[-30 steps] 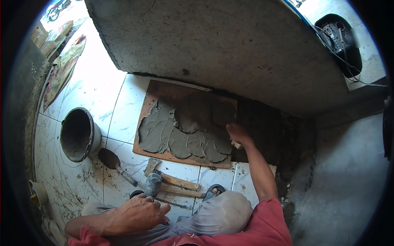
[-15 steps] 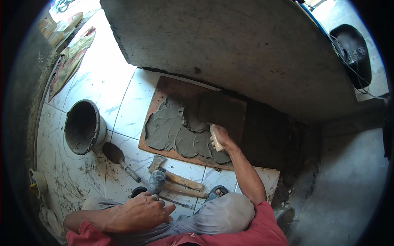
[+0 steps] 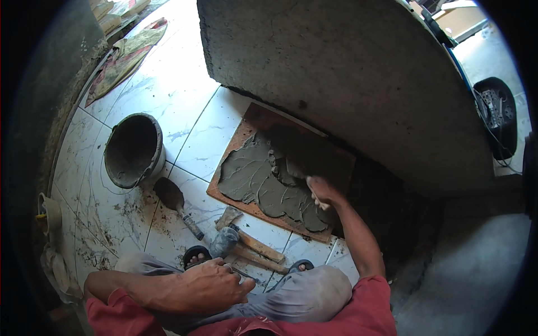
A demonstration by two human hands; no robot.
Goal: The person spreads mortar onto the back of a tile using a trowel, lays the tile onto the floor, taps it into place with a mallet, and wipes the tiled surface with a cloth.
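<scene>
My right hand (image 3: 322, 193) grips a trowel by its pale handle. The trowel's blade (image 3: 295, 169) lies against wet grey mortar (image 3: 255, 173), which spreads in ridged, uneven patches over a reddish-brown slab (image 3: 226, 185). The slab lies flat on the floor in front of me, beside a concrete block. My left hand (image 3: 210, 287) rests across my lap with its fingers curled in; nothing shows in it. Near it lie a mallet (image 3: 225, 241) with a grey head and a hammer (image 3: 252, 242) with a wooden handle.
A mortar-stained bucket (image 3: 159, 151) stands at left, with a second trowel (image 3: 171, 196) beside it. The concrete block (image 3: 314, 73) rises behind the slab. A cloth (image 3: 126, 61) lies far left on white floor tiles (image 3: 190, 131). A black tub (image 3: 496, 117) sits far right.
My view has shifted, so the scene sits lower and farther right. The trowel has turned, and its blade now shows away from my right hand at the mortar's edge. My left hand stays on my lap.
</scene>
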